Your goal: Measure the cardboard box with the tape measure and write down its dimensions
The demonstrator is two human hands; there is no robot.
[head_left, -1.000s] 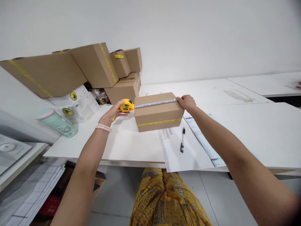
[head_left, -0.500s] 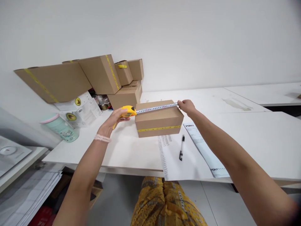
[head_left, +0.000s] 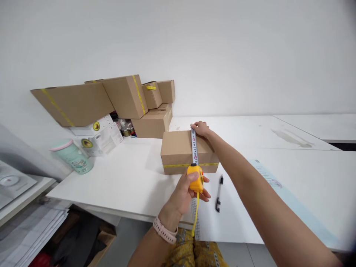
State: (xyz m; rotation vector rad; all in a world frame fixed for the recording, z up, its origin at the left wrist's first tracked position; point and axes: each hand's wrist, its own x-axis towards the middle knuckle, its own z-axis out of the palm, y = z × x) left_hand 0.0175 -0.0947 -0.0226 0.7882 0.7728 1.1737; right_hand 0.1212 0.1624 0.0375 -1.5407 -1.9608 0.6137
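A closed brown cardboard box [head_left: 176,144] with a yellow tape strip round its side sits on the white table. My left hand [head_left: 189,187] grips the yellow case of a tape measure [head_left: 195,178] just in front of the box, with a yellow wrist strap hanging down. The metal blade [head_left: 194,146] runs out from the case, across the box's top from front to back. At the far edge, my right hand [head_left: 200,128] pinches the blade's end against the box. The tips of some right fingers are hidden.
A black-capped pen [head_left: 219,194] lies on a spiral notebook [head_left: 230,218], beside a pale blue printed sheet [head_left: 274,185]. Stacked cardboard boxes [head_left: 122,96] stand against the wall at left. Nearer are white avocado-printed boxes [head_left: 102,139] and a mint tumbler [head_left: 73,157].
The tape measure has turned from lying along the box's length to crossing its width. My left hand moved right and nearer; my right hand moved left to the far edge. The blue sheet shifted right.
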